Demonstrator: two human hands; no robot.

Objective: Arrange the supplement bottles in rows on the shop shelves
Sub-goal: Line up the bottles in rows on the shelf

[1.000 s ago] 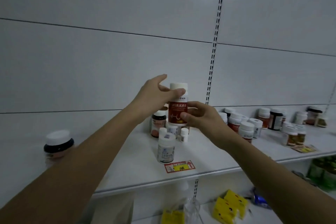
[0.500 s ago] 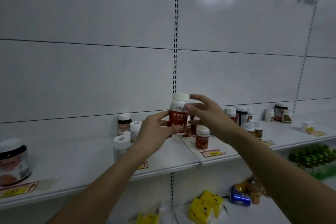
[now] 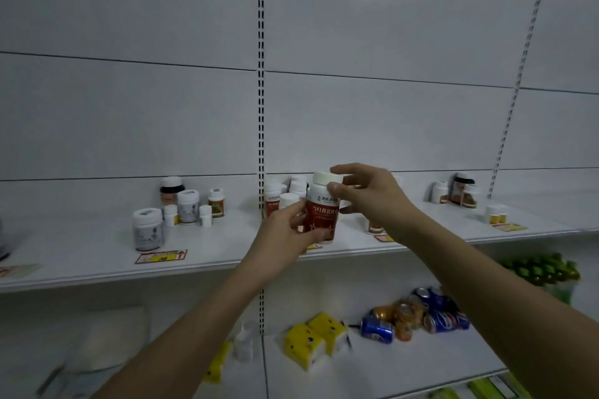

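Since half a second ago, both hands are carrying the red-labelled bottle [image 3: 321, 207] a little rightward along the shelf, so the slotted upright [image 3: 261, 107] is now sitting at 9 o'clock of the bottle, and the left hand's thumb is now wrapping across the bottle's lower front. Nearest the camera, two bare forearms are rising from the bottom corners of the view. On the lower shelf [image 3: 405, 363], yellow cartons [image 3: 312, 338] are lying at 6 o'clock of the bottle, with a heap of drink cans [image 3: 418, 314] at 5 o'clock. The left hand [image 3: 285, 233] is closing around the bottle's lower half, fingers behind and thumb in front. The right hand [image 3: 369, 196] is pinching the neck just under the white cap [image 3: 328, 177], thumb in front and forefinger arching over the top. That bottle is standing upright in the air, just above the front edge of the middle shelf [image 3: 97, 256]. Farther back on that shelf, a grey-labelled jar [image 3: 147, 230] is standing at 9 o'clock, with a cluster of small bottles [image 3: 191, 204] behind it near the back panel [image 3: 129, 113]. More bottles [image 3: 460, 191] are standing at 3 o'clock, against the back.
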